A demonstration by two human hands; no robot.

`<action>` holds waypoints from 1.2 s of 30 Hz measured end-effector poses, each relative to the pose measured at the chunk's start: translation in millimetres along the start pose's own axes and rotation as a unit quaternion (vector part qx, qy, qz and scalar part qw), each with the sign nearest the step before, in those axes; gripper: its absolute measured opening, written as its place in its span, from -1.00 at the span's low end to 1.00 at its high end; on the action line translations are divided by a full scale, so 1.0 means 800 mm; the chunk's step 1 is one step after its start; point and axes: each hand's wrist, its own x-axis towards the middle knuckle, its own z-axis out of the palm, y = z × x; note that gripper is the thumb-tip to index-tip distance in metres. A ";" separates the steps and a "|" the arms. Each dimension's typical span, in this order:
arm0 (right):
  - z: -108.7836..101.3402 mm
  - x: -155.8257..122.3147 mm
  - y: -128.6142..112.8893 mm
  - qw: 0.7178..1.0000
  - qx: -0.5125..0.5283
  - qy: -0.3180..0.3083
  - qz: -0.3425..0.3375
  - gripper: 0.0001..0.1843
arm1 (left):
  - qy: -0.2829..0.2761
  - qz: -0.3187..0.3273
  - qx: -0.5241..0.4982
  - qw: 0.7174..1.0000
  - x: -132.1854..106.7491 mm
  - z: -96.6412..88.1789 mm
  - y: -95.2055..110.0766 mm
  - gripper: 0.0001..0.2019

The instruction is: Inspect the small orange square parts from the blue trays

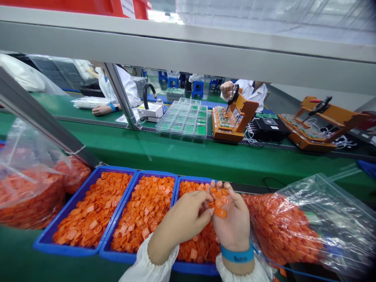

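My right hand (233, 221) is turned palm up, fingers curled around a small heap of orange plastic pieces (219, 201). It wears a blue wrist strap (237, 255). My left hand (186, 213) reaches over from the left, thumb and fingers pinched together at the heap's edge. An orange piece seems to sit between its fingertips, partly hidden. Both hands hover over the right-hand blue tray (195, 268), which is full of similar pieces. Alongside stand a middle blue tray (119, 254) and a left blue tray (67, 249), both also filled with orange pieces.
Clear bags of orange pieces lie right (288, 227) and left (29, 196). A metal post (44, 113) slants at left beneath a shelf beam (188, 55). Behind are clear trays with green boards (185, 119), orange fixtures (232, 121), and co-workers in white. A blue cord trails right.
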 end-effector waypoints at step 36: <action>0.004 -0.003 -0.002 0.996 -0.071 -0.043 -0.013 -0.87 | -0.011 -0.011 0.010 1.000 0.001 0.000 0.004 -0.78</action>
